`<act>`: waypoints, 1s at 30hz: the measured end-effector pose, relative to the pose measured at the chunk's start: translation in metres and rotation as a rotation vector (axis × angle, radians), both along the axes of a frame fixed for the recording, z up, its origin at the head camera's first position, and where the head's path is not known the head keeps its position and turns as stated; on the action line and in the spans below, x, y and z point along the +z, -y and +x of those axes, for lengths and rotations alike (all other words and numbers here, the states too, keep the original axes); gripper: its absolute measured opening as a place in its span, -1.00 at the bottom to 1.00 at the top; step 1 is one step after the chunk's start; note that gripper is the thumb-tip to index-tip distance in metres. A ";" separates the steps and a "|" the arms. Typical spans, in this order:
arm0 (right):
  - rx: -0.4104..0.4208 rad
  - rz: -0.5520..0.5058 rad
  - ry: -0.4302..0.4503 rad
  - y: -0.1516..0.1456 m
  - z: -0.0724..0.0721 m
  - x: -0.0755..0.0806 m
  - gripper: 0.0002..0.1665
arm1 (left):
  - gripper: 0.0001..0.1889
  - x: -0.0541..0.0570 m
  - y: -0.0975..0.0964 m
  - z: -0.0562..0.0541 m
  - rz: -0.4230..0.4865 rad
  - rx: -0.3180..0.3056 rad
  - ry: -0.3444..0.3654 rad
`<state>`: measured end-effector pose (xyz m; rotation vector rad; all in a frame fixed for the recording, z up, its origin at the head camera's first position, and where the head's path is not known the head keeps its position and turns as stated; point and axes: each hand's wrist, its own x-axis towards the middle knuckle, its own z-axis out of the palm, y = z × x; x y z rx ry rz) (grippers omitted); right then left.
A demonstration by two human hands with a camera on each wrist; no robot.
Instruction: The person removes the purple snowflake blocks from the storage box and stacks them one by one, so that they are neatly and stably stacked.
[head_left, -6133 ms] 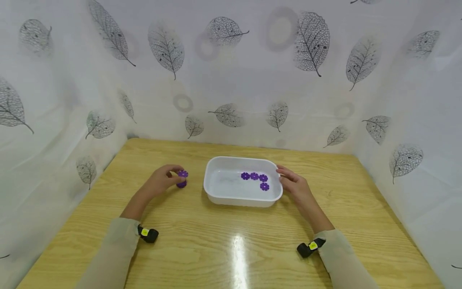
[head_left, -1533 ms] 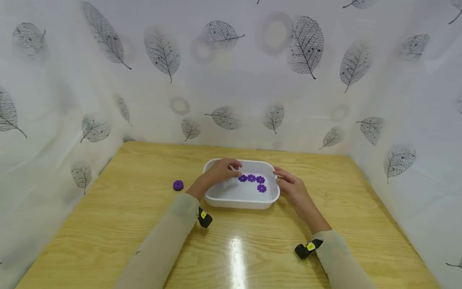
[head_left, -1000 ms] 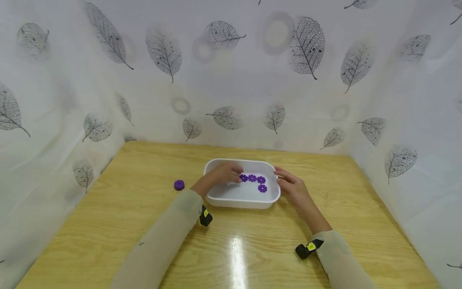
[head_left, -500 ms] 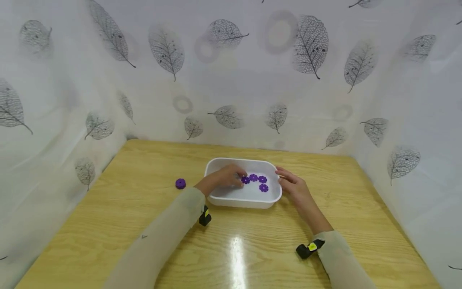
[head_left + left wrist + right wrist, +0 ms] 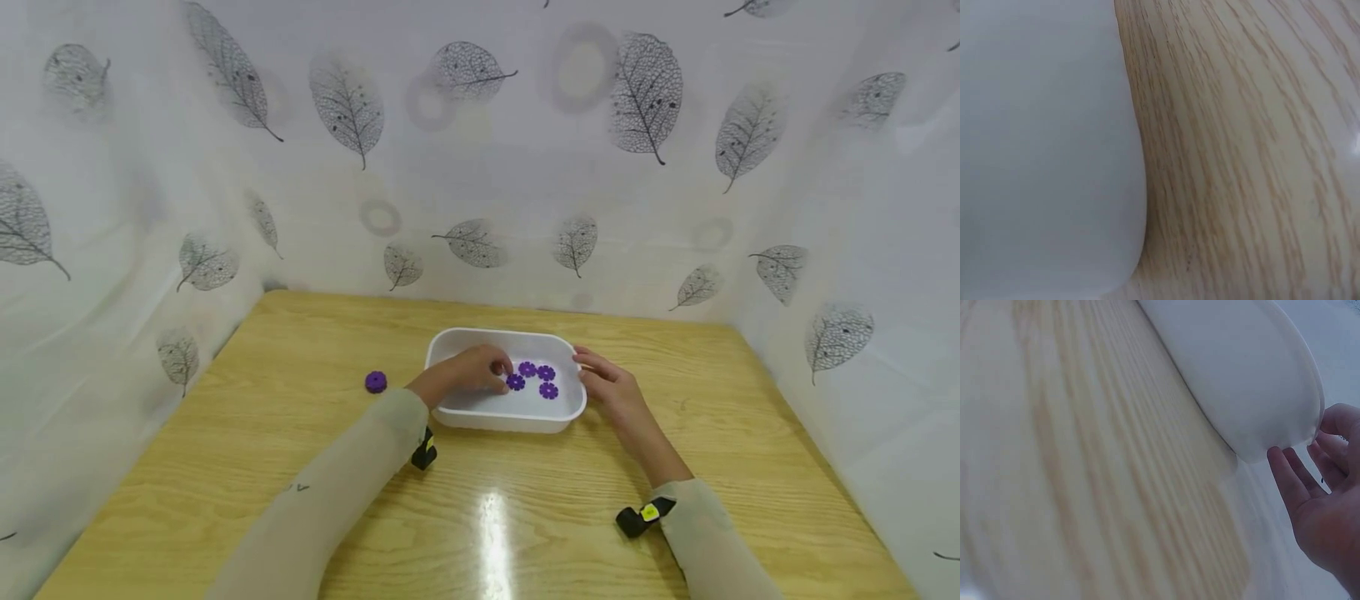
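In the head view my left hand (image 5: 480, 368) reaches into a white plastic tray (image 5: 495, 423). Thumb and index finger pinch a purple flower-shaped disc (image 5: 515, 382) with a notched edge, low over the tray floor. Close by on its right lie another disc (image 5: 527, 369), a third (image 5: 546, 372) and one more nearer me (image 5: 549, 391). At the tray's right end my right hand (image 5: 617, 390) holds the rim. The right wrist view shows that hand (image 5: 1329, 500) with its fingertips against the tray's end wall (image 5: 1241, 375). Only tray wall (image 5: 1047, 150) and table show in the left wrist view.
A small stack of purple discs (image 5: 376, 382) stands left of the tray on the wooden table (image 5: 570, 517). White sheeting with leaf prints (image 5: 480, 167) encloses the back and both sides.
My left hand has gone from the stack at the left into the tray. The leftmost disc there has shifted slightly towards me, out of its row. The right hand stays at the rim.
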<state>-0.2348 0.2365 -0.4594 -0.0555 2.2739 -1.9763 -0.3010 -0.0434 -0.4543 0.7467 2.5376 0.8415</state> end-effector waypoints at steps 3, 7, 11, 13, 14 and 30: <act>0.001 -0.002 0.002 -0.001 0.000 0.000 -0.51 | -0.64 0.002 -0.001 0.000 -0.009 -0.012 -0.008; -0.005 0.004 0.004 -0.002 0.001 0.000 -0.52 | -0.58 0.000 -0.004 -0.002 -0.025 -0.037 -0.026; -0.001 0.007 0.001 -0.002 0.002 0.000 -0.52 | -0.59 -0.004 -0.007 -0.005 -0.047 -0.039 -0.042; 0.003 0.010 0.000 -0.003 0.002 0.000 -0.51 | -0.61 -0.005 -0.008 -0.005 -0.056 -0.033 -0.048; 0.004 0.010 0.000 -0.003 0.002 0.000 -0.51 | -0.61 -0.006 -0.009 -0.006 -0.060 -0.031 -0.050; 0.000 0.007 -0.002 -0.002 -0.001 -0.002 -0.48 | -0.68 0.002 -0.010 0.003 0.015 -0.043 -0.018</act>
